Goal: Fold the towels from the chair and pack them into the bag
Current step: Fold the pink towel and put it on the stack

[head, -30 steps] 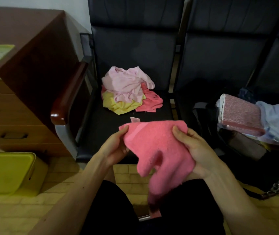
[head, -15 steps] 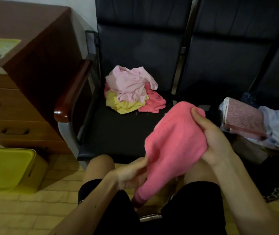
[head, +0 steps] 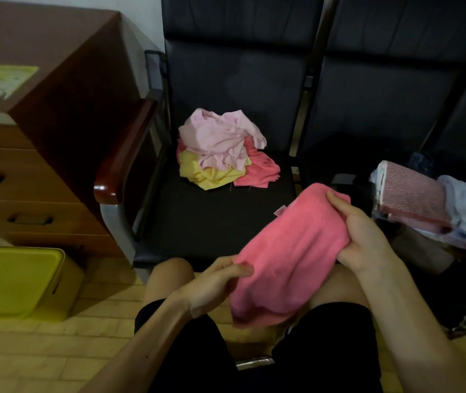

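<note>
Floor tiles at far left carry a yellow bin (head: 13,282), flush below a wooden drawer cabinet (head: 41,154). Beside it stands the black chair (head: 226,217), its wooden armrest (head: 124,154) along the left edge; a heap of unfolded towels (head: 223,148) sits toward the back of the seat, leaving the front half of the cushion bare. Over the lap, the left hand (head: 214,285) pinches the near-left edge of a pink towel (head: 288,256), thumb on top. That towel slants up and right, off the seat, to the right hand (head: 365,231), which clasps its far edge. Just right lies a dark bag (head: 368,191) with wrapped bundles (head: 413,199) beside it.
</note>
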Action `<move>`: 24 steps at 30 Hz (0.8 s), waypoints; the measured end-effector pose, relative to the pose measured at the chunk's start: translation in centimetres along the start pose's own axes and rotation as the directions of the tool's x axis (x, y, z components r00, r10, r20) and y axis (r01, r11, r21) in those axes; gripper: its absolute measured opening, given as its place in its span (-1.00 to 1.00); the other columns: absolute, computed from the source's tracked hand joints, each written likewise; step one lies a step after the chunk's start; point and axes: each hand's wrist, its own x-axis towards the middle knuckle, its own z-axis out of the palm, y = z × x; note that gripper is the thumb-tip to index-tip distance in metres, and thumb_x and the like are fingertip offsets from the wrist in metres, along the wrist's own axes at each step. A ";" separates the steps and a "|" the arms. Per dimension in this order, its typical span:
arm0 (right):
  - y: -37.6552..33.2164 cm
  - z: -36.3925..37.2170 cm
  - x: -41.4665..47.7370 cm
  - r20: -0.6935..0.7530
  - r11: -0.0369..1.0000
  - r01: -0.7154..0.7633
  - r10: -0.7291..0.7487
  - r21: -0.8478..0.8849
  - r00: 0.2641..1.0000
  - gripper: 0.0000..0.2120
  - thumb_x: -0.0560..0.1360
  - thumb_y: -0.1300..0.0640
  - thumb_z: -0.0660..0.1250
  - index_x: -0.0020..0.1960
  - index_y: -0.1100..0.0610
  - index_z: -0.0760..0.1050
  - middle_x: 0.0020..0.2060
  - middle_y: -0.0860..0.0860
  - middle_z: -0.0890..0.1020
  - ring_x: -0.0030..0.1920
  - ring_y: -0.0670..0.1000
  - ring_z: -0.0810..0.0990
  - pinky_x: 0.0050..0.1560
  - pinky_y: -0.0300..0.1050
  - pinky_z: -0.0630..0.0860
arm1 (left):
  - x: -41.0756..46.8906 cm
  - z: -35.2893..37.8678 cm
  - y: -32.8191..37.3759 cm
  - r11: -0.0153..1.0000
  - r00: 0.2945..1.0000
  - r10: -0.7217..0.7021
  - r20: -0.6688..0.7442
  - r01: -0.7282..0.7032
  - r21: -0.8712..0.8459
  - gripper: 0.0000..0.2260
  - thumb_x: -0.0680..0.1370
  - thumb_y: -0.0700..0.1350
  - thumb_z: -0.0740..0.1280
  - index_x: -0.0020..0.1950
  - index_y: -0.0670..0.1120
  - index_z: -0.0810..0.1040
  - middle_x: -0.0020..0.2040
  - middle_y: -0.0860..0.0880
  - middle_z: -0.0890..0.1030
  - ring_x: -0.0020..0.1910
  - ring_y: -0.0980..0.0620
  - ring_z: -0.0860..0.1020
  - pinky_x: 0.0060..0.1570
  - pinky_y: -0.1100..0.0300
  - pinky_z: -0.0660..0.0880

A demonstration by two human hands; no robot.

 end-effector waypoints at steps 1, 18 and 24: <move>-0.2 -0.2 0.0 -0.005 1.000 0.010 -0.010 0.000 1.000 -0.66 0.46 0.06 0.43 0.18 0.18 0.60 0.06 0.18 0.69 0.08 0.15 0.67 0.01 0.02 0.60 | 0.0 0.0 0.3 0.999 0.999 -0.016 -0.036 0.014 -0.046 -0.74 0.43 -0.11 0.43 0.05 -0.22 0.67 0.03 -0.21 0.66 0.03 -0.11 0.61 0.16 0.00 0.46; 10.1 -3.1 -0.7 0.615 0.911 -0.411 0.314 0.019 0.723 -0.26 0.18 -0.05 0.69 0.26 0.23 0.59 0.27 0.23 0.57 0.28 0.17 0.57 0.18 0.08 0.57 | 0.7 2.6 6.0 0.892 0.984 -0.084 -0.158 0.003 -0.453 -0.69 0.57 -0.04 0.32 -0.01 -0.26 0.72 0.13 -0.26 0.66 0.09 -0.15 0.67 0.11 -0.01 0.59; 7.8 -3.6 -0.3 0.546 0.998 -0.012 0.048 -0.068 0.837 -0.26 0.20 -0.13 0.63 0.26 0.19 0.55 0.21 0.14 0.63 0.22 0.10 0.61 0.15 -0.01 0.57 | -0.4 2.2 6.7 0.935 0.980 0.087 -0.180 -0.143 -0.325 -0.69 0.46 -0.26 0.34 0.21 -0.21 0.56 0.04 -0.21 0.69 -0.03 -0.11 0.70 -0.13 0.06 0.66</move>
